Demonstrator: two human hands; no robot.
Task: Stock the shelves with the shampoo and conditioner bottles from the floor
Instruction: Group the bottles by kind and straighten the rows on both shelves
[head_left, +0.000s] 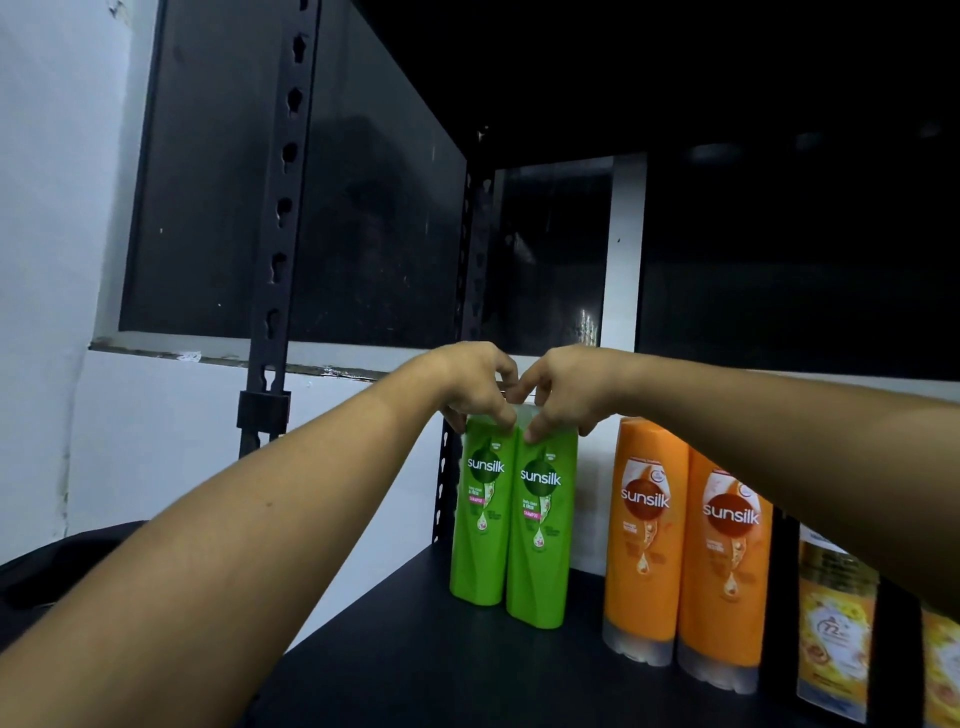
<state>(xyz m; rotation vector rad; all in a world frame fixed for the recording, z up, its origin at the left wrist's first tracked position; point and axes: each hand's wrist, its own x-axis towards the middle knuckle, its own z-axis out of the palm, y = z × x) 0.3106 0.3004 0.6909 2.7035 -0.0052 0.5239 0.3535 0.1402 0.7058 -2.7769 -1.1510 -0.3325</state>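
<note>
My left grip (478, 387) is curled over the top of the left green bottle (480, 519), fingers clamped round its cap. My right grip (563, 392) pinches the top of the right green bottle (541, 540) the same way, and the two grips meet at the fingertips. Both bottles stand upright on the shelf (415, 670), sides touching and labels facing me, near its left rear corner.

To their right, across a gap, two orange bottles (644, 535) stand cap-down and touch each other, the right one closer to me. Further right stands a yellow-label bottle (831, 629). A second one (943, 670) sits at the edge of view, too blurred to read. My right forearm (805, 467) crosses in front of the nearer orange bottle and the yellow-label one and hides their tops. My left forearm (234, 545) runs up from the lower left and covers the shelf's left edge.

The shelf is a dark matte board. A slotted dark post (280, 208) rises at front left. A second post (470, 249) stands at the back, just left of the green bottles. The underside of the shelf above (649, 62) is black overhead. Behind the rack I see a dark window (374, 197) with a pale sill, set in a white wall (47, 208). A dark rounded shape (67, 561) lies at lower left. I cannot tell what it is.
</note>
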